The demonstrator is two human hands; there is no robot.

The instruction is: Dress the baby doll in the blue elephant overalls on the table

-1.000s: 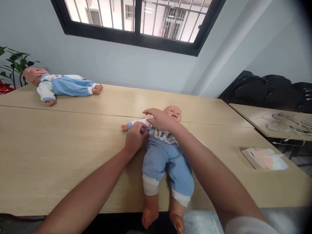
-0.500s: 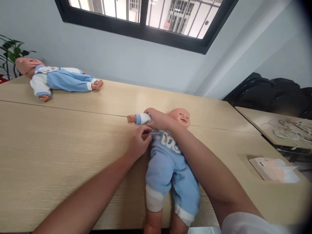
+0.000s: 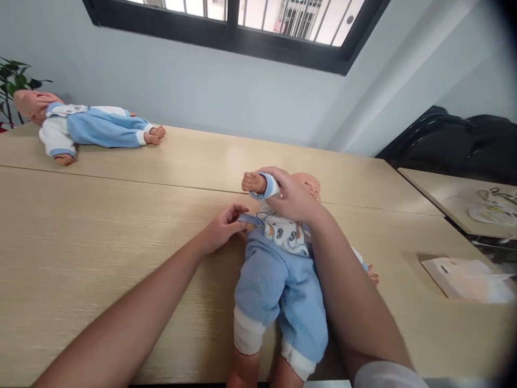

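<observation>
A baby doll (image 3: 278,280) in a blue and white outfit lies on its back on the table, its legs pointing toward me. My right hand (image 3: 293,196) is wrapped round the doll's sleeved arm (image 3: 255,184), which is bent up over the chest with the small fist sticking out. Beside the doll's flank, my left hand (image 3: 226,229) pinches the blue hem of the top (image 3: 252,219) and holds it away from the body. The printed animal face on the shirt shows between my hands. My right hand and forearm partly hide the doll's head and other arm.
A second doll (image 3: 107,129) in like clothes lies at the back left, near a potted plant (image 3: 16,81). On the right of the wooden table (image 3: 121,231) is a pack of white tissues (image 3: 464,277). Black chairs (image 3: 448,140) and a side table with cables (image 3: 496,210) stand beyond.
My right hand has lifted the doll's arm and brought it rightward over the chest. My left hand has drawn slightly away from the body, pulling the hem outward.
</observation>
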